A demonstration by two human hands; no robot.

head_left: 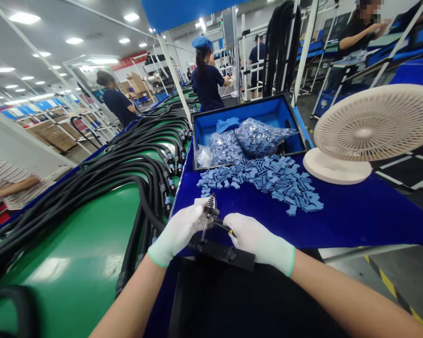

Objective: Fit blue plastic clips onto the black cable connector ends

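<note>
My left hand (183, 229), in a white glove with a green cuff, is closed around a small dark fitting with a coiled, ribbed end (210, 203). A black hose (148, 206) runs towards that hand from the left. My right hand (255, 238), gloved alike, grips a thin black tool with a yellow mark (224, 226); its exact kind is hard to make out. The tool's far end meets the fitting. Below both hands lies a dark bar-shaped block (229, 256). Just beyond them, small blue plastic clips (268, 180) are heaped on the blue tabletop (352, 216).
Behind the clips stands a blue crate (261, 110) holding plastic bags of clips (259, 136). A beige fan (366, 134) is at the right. Many black hoses with blue-tipped ends lie on a green conveyor (91, 239) at the left. Several people work farther back.
</note>
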